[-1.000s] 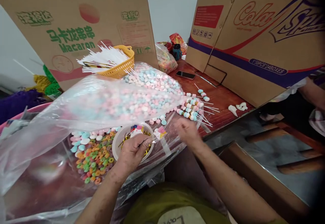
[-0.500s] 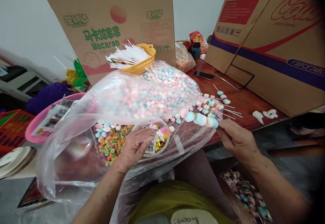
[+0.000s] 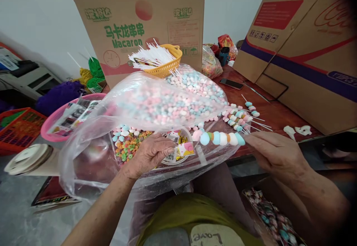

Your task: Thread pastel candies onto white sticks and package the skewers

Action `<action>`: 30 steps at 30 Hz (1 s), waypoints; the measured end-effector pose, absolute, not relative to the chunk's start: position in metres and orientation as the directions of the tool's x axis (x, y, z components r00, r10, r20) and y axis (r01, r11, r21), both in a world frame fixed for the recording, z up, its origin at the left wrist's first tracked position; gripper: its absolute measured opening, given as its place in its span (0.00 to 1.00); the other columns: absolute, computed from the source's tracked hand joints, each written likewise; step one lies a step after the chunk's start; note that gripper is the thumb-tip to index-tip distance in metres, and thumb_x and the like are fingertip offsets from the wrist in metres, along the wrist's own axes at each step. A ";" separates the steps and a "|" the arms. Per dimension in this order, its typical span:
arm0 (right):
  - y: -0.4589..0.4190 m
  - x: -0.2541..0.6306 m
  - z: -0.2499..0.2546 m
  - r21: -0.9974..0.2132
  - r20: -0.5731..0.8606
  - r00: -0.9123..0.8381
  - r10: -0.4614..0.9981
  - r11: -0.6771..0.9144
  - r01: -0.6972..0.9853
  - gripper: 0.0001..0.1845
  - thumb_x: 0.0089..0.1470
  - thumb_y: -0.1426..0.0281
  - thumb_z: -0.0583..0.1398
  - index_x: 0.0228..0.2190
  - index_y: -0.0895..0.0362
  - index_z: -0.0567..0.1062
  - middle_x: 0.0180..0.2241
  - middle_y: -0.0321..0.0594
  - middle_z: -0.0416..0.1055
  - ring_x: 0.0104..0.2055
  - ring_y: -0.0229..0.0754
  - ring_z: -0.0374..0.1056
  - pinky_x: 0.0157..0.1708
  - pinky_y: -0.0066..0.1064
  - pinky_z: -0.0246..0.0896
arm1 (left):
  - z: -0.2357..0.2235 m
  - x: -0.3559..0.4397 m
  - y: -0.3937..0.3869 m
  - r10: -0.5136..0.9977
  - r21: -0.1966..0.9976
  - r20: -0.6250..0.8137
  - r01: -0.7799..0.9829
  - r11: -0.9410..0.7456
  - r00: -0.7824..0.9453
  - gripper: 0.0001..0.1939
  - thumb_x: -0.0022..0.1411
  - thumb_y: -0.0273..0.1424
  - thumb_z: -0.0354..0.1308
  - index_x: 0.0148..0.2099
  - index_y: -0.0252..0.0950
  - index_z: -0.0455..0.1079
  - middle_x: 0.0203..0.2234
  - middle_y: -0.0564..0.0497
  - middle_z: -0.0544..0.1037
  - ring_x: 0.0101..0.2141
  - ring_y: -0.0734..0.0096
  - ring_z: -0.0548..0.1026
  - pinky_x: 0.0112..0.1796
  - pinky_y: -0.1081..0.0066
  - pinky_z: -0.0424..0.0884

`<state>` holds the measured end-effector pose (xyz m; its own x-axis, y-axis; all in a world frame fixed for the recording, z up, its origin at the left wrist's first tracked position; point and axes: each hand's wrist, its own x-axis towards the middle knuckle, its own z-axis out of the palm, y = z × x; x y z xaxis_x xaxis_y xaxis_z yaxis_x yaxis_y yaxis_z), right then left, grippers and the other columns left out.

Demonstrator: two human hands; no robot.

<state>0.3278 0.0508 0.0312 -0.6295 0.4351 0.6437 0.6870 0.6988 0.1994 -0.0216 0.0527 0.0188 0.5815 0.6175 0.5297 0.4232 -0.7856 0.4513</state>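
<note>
My right hand [image 3: 279, 155] is closed on the stick end of a marshmallow skewer [image 3: 223, 138], strung with blue, white and pink marshmallows and cereal rings, pointing left. Pinched in my left hand [image 3: 153, 155] is a small clear plastic bag with a pink and yellow print [image 3: 186, 148]. The skewer's tip is close to the bag; whether it is inside I cannot tell. Behind the bag, a white bowl [image 3: 192, 141] holds gold twist ties and printed bags. Finished-looking skewers [image 3: 237, 117] are piled beyond the skewer in my hand. Cereal rings [image 3: 131, 145] lie left of the bowl.
A large plastic bag of marshmallows [image 3: 164, 104] spreads across the table. Behind it are a yellow basket of white sticks [image 3: 167, 67], a phone [image 3: 231, 83] and cardboard boxes [image 3: 156, 11]. A pink basin [image 3: 50, 134] stands left. Wrapped skewers fill a box [image 3: 275, 216] below right.
My right hand has taken up a marshmallow skewer from near the pile and brought it toward the printed bag. My left hand keeps the bag. The view has turned left.
</note>
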 end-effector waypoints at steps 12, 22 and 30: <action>0.044 0.322 0.020 0.199 0.604 -0.669 0.432 0.731 0.652 0.17 0.50 0.81 0.53 0.39 0.55 0.73 0.32 0.43 0.75 0.34 0.43 0.70 0.33 0.34 0.64 | 0.021 -0.021 0.051 0.688 0.505 0.464 0.471 -0.723 0.559 0.11 0.64 0.31 0.49 0.40 0.39 0.72 0.32 0.49 0.79 0.32 0.73 0.74 0.36 0.72 0.67; 0.044 0.333 0.022 0.205 0.660 -0.619 0.425 0.691 0.693 0.16 0.49 0.79 0.57 0.41 0.56 0.71 0.33 0.46 0.74 0.35 0.44 0.70 0.36 0.34 0.65 | 0.027 -0.020 0.049 0.737 0.655 0.349 0.412 -0.633 0.579 0.12 0.64 0.31 0.49 0.41 0.37 0.74 0.31 0.48 0.79 0.33 0.73 0.75 0.36 0.73 0.70; 0.034 0.325 0.024 0.257 0.656 -0.652 0.381 0.698 0.668 0.17 0.48 0.82 0.55 0.40 0.56 0.72 0.32 0.47 0.74 0.32 0.45 0.68 0.31 0.36 0.63 | 0.025 -0.016 0.049 0.782 0.620 0.365 0.494 -0.609 0.506 0.12 0.64 0.31 0.50 0.42 0.37 0.74 0.34 0.48 0.80 0.34 0.72 0.75 0.36 0.73 0.70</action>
